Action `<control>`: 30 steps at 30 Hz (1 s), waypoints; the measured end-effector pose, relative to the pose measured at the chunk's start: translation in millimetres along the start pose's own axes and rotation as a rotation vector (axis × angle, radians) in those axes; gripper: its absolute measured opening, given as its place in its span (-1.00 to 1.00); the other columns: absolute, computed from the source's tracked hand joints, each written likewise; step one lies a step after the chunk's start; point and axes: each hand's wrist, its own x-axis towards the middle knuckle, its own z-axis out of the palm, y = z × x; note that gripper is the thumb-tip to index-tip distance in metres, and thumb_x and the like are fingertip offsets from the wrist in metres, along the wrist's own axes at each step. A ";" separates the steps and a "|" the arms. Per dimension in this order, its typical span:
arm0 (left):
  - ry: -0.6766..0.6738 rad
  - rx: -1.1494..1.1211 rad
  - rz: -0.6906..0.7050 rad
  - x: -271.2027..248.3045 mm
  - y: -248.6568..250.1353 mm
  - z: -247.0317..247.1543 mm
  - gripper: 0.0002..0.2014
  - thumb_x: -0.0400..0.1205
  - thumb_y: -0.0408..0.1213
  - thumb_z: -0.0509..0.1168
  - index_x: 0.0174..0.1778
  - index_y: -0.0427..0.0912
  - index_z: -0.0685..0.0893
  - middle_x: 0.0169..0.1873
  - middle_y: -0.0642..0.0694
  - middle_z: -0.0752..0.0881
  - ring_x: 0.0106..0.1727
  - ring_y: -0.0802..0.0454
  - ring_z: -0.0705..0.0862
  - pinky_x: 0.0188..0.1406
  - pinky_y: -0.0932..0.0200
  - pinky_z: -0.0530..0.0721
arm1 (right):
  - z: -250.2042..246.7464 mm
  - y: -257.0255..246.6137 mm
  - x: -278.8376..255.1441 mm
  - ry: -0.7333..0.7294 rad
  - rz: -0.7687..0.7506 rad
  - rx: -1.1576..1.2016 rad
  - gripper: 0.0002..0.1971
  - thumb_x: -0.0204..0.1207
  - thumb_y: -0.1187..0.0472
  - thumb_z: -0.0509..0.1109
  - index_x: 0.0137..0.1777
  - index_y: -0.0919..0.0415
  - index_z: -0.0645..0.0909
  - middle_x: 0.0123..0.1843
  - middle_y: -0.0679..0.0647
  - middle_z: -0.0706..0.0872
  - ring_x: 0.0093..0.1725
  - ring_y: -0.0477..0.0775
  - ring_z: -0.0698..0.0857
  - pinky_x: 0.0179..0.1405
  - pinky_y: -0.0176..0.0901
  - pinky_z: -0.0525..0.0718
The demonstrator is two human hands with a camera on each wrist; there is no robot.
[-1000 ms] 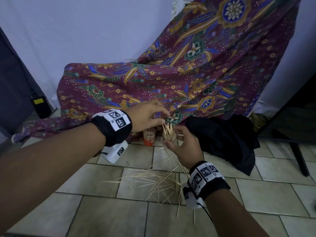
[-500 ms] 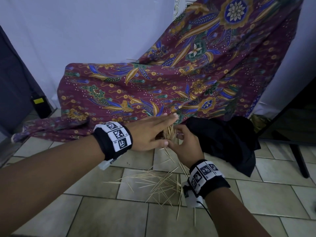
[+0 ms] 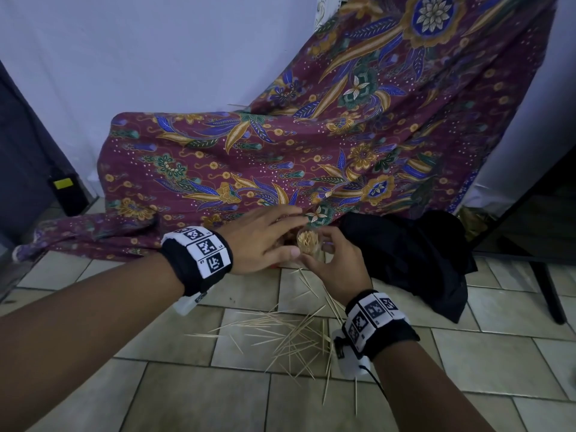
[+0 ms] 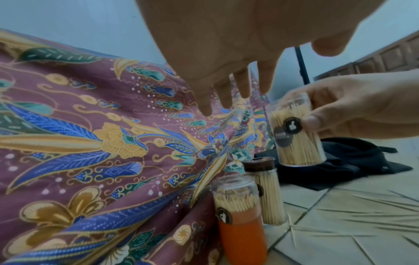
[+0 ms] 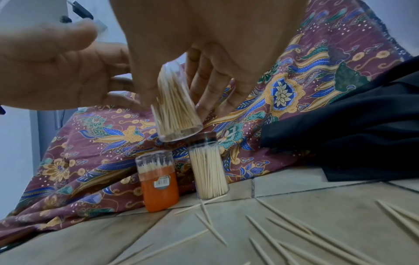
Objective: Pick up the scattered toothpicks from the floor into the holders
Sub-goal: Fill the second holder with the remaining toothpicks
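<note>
My right hand grips a clear toothpick holder, packed with toothpicks and open at the top. In the right wrist view this holder hangs tilted above the floor. My left hand is open beside it, fingers straight over its mouth and thumb near its side. The left wrist view shows those fingers spread and holding nothing. An orange holder and a clear holder with a dark lid stand on the floor below. Scattered toothpicks lie on the tiles near my right wrist.
A patterned maroon cloth drapes down to the floor right behind the holders. A black cloth lies to the right. A dark furniture leg stands at the far right, and the tiled floor stretches toward me.
My left hand went from pinching the toothpicks sticking out of the holder to lying flat and open. The toothpick tips no longer stand up above the rim.
</note>
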 end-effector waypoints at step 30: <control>-0.412 -0.096 -0.398 -138.3 -24.9 77.4 -0.74 0.63 -0.12 0.36 0.22 -0.06 0.63 0.12 -0.02 0.65 0.15 0.01 0.63 0.01 0.27 0.50 | 24.0 1.3 -39.0 -0.084 -0.024 -0.046 -0.56 0.38 0.06 0.65 0.14 -0.21 0.50 0.07 -0.20 0.70 0.02 -0.27 0.65 -0.03 -0.41 0.58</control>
